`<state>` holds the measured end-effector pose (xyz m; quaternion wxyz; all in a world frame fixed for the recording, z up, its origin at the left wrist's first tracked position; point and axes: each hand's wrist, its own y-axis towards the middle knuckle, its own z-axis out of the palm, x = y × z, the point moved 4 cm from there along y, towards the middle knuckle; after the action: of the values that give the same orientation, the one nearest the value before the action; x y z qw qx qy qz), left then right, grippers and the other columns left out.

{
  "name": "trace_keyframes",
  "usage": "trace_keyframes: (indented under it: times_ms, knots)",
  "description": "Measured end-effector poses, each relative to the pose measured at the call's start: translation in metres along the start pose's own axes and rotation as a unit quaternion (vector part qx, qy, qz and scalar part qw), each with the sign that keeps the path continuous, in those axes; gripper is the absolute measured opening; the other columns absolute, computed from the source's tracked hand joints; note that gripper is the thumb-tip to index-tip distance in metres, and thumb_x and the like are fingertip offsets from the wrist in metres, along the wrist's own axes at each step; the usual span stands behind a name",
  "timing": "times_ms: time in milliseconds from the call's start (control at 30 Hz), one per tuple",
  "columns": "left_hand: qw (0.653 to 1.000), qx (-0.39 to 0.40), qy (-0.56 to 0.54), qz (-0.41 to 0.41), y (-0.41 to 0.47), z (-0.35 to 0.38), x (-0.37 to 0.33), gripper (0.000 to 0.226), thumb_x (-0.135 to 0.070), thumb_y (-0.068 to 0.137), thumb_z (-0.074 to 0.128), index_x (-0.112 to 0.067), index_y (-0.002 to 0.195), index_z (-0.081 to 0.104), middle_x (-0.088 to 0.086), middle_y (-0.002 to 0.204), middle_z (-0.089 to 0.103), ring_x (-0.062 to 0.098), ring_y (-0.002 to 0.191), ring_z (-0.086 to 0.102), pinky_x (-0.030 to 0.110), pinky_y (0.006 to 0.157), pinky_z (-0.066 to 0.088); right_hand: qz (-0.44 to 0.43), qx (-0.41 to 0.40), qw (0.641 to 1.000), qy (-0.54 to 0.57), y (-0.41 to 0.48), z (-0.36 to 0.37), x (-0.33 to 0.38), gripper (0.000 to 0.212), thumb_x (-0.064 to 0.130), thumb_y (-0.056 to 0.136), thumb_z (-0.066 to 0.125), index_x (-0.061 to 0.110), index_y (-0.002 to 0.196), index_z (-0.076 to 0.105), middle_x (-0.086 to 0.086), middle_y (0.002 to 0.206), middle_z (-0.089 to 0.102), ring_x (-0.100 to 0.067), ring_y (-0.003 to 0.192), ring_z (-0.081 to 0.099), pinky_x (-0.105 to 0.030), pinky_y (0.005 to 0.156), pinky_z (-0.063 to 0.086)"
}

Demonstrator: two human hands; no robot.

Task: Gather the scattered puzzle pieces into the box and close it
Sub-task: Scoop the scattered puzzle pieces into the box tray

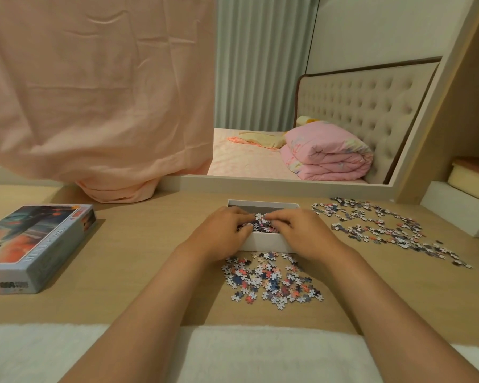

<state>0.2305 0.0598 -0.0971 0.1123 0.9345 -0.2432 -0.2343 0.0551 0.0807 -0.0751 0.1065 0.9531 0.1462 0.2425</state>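
Both forearms reach straight out, palms down, with the left hand (223, 230) and right hand (297, 230) meeting over the open white box (263, 241) mid-desk. Fingers on both curl in around a clump of puzzle pieces (260, 219), cupped between them over the box. 2 loose lots are out on the desk (138, 261): the near pile (271, 280) touching the box front, and the right pile (385, 228). The printed lid (36, 239) sits well left.

Bare desk (138, 258) is lying open between the printed box lid (36, 244) at left and the white box (263, 241) at centre. My left hand (221, 230) and right hand (299, 230) are clutching puzzle pieces (260, 220) over the box's mouth, filling it. A loose pile (271, 280) is blocking its near side; a wider scatter (385, 230) is covering the right, up to a white block (459, 214). A pink cloth (94, 106) is draping the far-left desk.
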Motion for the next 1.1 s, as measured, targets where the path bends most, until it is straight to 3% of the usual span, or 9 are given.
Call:
trace_keyframes:
  times_ms: [167,233,333,433,567,633,767,900,1100]
  knots:
    - [1.000,-0.007,0.000,0.009,-0.007,-0.008,-0.001,0.042,-0.044,0.097,0.048,-0.029,0.137,0.054,-0.006,0.136,0.054,0.014,0.126,0.044,0.036,0.107,0.036,-0.040,-0.036,0.998,-0.025,-0.010,-0.009,0.006,0.028,0.026,0.099,0.055,0.027,0.124,0.068,0.009,0.129,0.065,-0.011,0.119,0.057,-0.026,0.101,0.041]
    - [0.998,-0.047,0.026,0.025,-0.012,-0.016,-0.008,0.039,-0.046,0.096,0.049,-0.032,0.130,0.058,-0.010,0.129,0.055,0.011,0.122,0.043,0.036,0.103,0.036,-0.070,-0.048,0.996,-0.030,-0.017,-0.017,0.015,0.025,0.027,0.097,0.058,0.031,0.118,0.070,0.015,0.117,0.068,-0.006,0.103,0.060,-0.029,0.090,0.048]
    - [0.998,-0.056,0.002,0.040,-0.022,-0.029,-0.026,0.020,-0.037,0.092,0.058,-0.031,0.109,0.065,-0.014,0.105,0.056,0.007,0.102,0.049,0.025,0.084,0.040,-0.066,0.053,0.996,-0.029,-0.028,-0.010,0.022,0.021,0.034,0.091,0.064,0.038,0.111,0.072,0.022,0.096,0.064,0.005,0.078,0.055,-0.021,0.072,0.044]
    - [0.998,0.060,0.011,0.009,-0.033,-0.028,-0.033,0.018,-0.039,0.085,0.065,-0.033,0.102,0.065,-0.012,0.100,0.056,0.011,0.093,0.056,0.029,0.080,0.047,-0.090,0.143,0.983,-0.073,-0.035,0.003,0.025,0.034,0.041,0.087,0.065,0.036,0.120,0.069,0.020,0.112,0.062,0.000,0.096,0.057,-0.028,0.087,0.048]
    - [0.964,0.243,0.089,-0.066,-0.048,-0.009,-0.026,0.073,-0.063,0.078,0.065,-0.034,0.142,0.044,-0.006,0.136,0.038,0.016,0.129,0.036,0.041,0.106,0.039,-0.088,0.226,0.963,-0.114,-0.042,0.015,0.032,0.047,0.042,0.089,0.062,0.033,0.135,0.058,0.018,0.144,0.050,-0.010,0.127,0.050,-0.036,0.105,0.044]
    - [0.952,0.274,0.110,-0.075,-0.050,-0.004,-0.025,0.081,-0.065,0.077,0.064,-0.033,0.146,0.037,-0.005,0.141,0.031,0.017,0.133,0.028,0.043,0.110,0.034,-0.087,0.241,0.960,-0.113,-0.044,0.015,0.033,0.048,0.038,0.091,0.065,0.031,0.138,0.057,0.015,0.147,0.048,-0.010,0.132,0.046,-0.034,0.109,0.040]
    - [0.966,0.235,0.096,-0.048,-0.046,-0.007,-0.027,0.062,-0.053,0.080,0.071,-0.035,0.136,0.052,-0.005,0.127,0.044,0.017,0.118,0.045,0.037,0.101,0.042,-0.049,0.222,0.971,-0.070,-0.046,0.000,0.028,0.053,0.041,0.085,0.073,0.036,0.136,0.057,0.016,0.141,0.053,-0.006,0.115,0.057,-0.031,0.102,0.046]
    - [0.957,0.264,0.102,-0.060,-0.048,-0.004,-0.028,0.070,-0.061,0.076,0.070,-0.040,0.139,0.047,-0.006,0.129,0.039,0.016,0.121,0.039,0.041,0.105,0.039,-0.034,0.258,0.958,-0.123,-0.048,0.004,0.022,0.082,0.056,0.077,0.076,0.033,0.148,0.043,0.012,0.148,0.040,-0.013,0.133,0.042,-0.036,0.107,0.040]
    - [0.978,0.197,0.065,-0.018,-0.042,-0.003,-0.037,0.039,-0.038,0.086,0.071,-0.030,0.123,0.066,-0.010,0.101,0.052,0.008,0.087,0.051,0.018,0.073,0.039,-0.019,0.230,0.969,-0.092,-0.041,0.011,0.018,0.045,0.035,0.091,0.069,0.027,0.134,0.061,0.006,0.132,0.062,-0.015,0.113,0.059,-0.029,0.091,0.046]
